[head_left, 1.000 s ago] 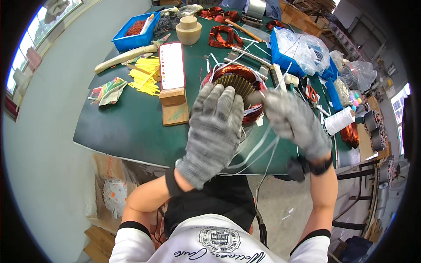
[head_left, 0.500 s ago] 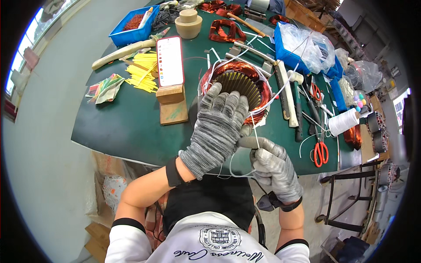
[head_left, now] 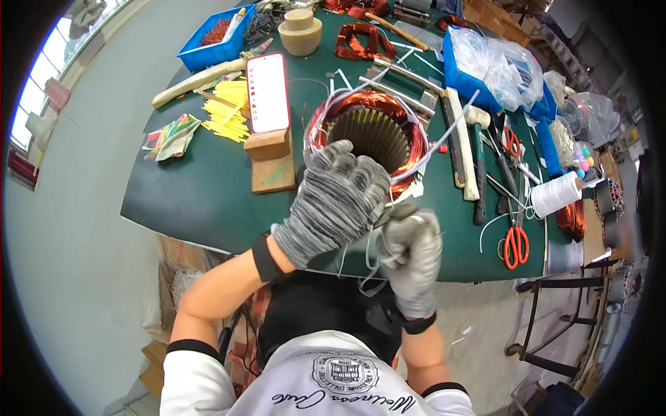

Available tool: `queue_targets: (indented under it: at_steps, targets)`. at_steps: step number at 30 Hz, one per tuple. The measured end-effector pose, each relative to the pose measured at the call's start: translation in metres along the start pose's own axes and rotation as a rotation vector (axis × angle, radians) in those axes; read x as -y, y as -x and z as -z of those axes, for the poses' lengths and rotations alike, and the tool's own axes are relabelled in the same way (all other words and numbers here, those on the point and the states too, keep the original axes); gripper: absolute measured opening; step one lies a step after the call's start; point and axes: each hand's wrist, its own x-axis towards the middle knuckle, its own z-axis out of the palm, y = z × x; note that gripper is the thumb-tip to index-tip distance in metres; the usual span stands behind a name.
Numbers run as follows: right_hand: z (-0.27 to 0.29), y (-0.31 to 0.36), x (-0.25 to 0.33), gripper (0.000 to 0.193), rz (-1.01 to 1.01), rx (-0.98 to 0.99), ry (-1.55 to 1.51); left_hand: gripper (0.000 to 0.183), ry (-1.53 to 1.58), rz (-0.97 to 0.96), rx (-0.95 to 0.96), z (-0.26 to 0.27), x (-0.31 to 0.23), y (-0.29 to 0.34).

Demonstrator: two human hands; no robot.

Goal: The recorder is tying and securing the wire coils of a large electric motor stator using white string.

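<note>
Atop the green counter [head_left: 201,197] sits a copper-wound stator [head_left: 371,132], at one o'clock from the left hand [head_left: 338,197], whose parted fingers over its seven-o'clock rim should brace firmly; whether the right hand's [head_left: 411,260] blurred, curled fingers pinch white cord [head_left: 368,256], I cannot tell.

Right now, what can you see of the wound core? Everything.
The wound core is a short, hollow cylinder on the green table, its opening facing up toward the camera. The inner wall is dull, metallic-looking and ribbed; glossy copper-coloured windings ring the rim, with pale strands around them, one jutting out right. The left hand covers its near side. The right hand is blurred close by; contact is unclear.
</note>
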Motion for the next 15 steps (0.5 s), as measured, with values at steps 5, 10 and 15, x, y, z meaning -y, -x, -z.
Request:
queue_targets:
  at_steps: [5, 10, 15]
  targets:
    - [-0.002, -0.001, 0.004, 0.025, -0.069, -0.058, 0.261, 0.038, -0.004, 0.083, 0.037, 0.007, -0.003, -0.006]
    - [0.005, -0.016, 0.026, 0.030, -0.301, 0.044, -0.341, 0.040, -0.062, -0.062, -0.135, -0.008, 0.008, 0.002]
    - [0.014, -0.003, -0.010, 0.030, 0.430, 0.091, 0.815, 0.028, -0.008, -0.078, -0.118, -0.001, 0.005, 0.004]
